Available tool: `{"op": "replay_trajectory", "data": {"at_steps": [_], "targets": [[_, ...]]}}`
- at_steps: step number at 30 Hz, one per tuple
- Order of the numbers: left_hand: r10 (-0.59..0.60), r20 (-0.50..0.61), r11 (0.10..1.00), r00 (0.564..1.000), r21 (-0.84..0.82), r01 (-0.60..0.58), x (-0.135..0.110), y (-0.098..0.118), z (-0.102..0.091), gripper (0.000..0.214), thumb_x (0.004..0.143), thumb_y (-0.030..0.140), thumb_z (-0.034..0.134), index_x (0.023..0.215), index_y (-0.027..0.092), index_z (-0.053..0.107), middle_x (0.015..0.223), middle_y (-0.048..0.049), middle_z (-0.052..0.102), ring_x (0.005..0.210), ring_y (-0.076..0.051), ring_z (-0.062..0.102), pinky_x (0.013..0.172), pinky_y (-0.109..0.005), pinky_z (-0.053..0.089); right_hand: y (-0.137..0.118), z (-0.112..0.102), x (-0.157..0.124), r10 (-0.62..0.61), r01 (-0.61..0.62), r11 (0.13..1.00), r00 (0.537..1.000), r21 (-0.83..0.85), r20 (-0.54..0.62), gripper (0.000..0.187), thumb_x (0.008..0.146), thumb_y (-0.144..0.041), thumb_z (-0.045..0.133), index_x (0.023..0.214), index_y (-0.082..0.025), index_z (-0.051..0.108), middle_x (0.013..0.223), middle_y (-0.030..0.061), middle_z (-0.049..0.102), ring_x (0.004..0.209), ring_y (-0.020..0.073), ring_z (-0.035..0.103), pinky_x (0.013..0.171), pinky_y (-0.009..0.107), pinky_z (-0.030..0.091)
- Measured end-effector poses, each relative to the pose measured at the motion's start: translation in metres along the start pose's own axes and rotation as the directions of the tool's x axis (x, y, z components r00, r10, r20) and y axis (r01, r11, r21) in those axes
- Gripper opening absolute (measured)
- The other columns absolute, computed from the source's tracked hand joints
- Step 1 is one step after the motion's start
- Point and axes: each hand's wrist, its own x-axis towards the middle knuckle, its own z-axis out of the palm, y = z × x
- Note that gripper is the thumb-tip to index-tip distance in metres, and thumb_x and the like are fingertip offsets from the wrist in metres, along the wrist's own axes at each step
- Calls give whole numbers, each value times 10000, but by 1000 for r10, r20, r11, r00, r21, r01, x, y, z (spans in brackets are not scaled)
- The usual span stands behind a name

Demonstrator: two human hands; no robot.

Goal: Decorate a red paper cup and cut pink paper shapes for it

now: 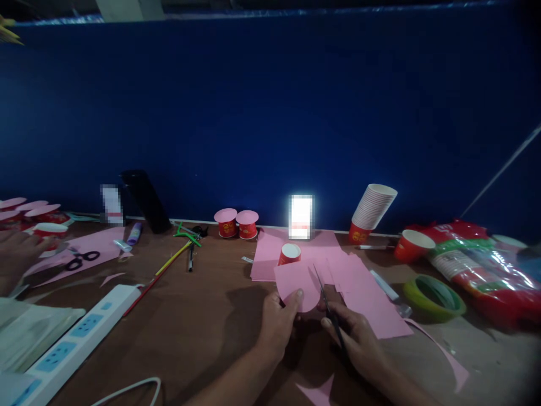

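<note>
Between its thumb and fingers my left hand (280, 316) grips a piece of pink paper (298, 285), its lower right edge cut to a curve. My right hand (353, 332) is closed around the dark scissors (332, 316), whose blades point up along the paper's right edge. Just behind the held piece stands a red paper cup (289, 254) with a white rim. Under and behind it lies a stack of pink sheets (266, 254). A pink offcut (318, 392) rests on the table below my hands.
Two red cups with pink discs (236, 223) stand by the blue partition (262, 113). At right are stacked cups (372, 211), green tape (435, 299) and a plastic-wrapped pack (486, 270). A power strip (80, 344) lies left, near another person's hand (21, 254) and black-handled scissors (82, 260).
</note>
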Motion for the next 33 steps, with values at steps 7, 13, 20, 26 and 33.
{"op": "replay_trajectory", "data": {"at_steps": [7, 13, 20, 26, 33], "targets": [[5, -2, 1000, 1000, -11, -5, 5, -8, -2, 331, 708, 411, 636, 769, 87, 667, 585, -29, 603, 494, -96, 456, 457, -201, 384, 2, 1, 0, 10, -11, 999, 1000, -41, -21, 281, 840, -372, 513, 989, -168, 635, 701, 14, 635, 628, 170, 569, 560, 234, 452], [-3, 19, 1000, 1000, 19, 3, 4, -6, -3, 323, 709, 411, 637, 713, 88, 655, 520, -7, 552, 461, -83, 425, 435, -192, 354, 3, 0, 1, 7, -7, 998, 1000, 59, -1, 286, 846, -358, 519, 1038, -169, 618, 771, 32, 656, 676, 180, 587, 618, 254, 473], [-39, 71, 998, 997, 59, 35, 0, -2, -3, 310, 709, 406, 635, 648, 102, 631, 461, 16, 491, 426, -80, 399, 420, -197, 339, -2, -2, 2, 10, -9, 992, 1000, 129, -10, 230, 833, -356, 542, 925, -165, 630, 755, 24, 632, 700, 172, 577, 624, 238, 461], [-38, 95, 998, 995, 58, 32, 1, -7, -3, 338, 689, 433, 647, 671, 95, 646, 496, -1, 530, 450, -92, 420, 427, -202, 327, 0, -1, 2, 31, -28, 988, 999, 155, -21, 213, 818, -366, 557, 876, -167, 602, 677, -3, 564, 649, 152, 531, 558, 217, 430], [-54, 80, 995, 995, 94, 46, 0, -5, -3, 335, 690, 427, 645, 646, 95, 641, 463, -1, 510, 421, -87, 417, 398, -194, 325, -4, -3, 2, 16, -14, 990, 1000, 138, -16, 189, 833, -346, 534, 856, -169, 596, 691, -3, 555, 654, 148, 514, 582, 215, 431]]}}
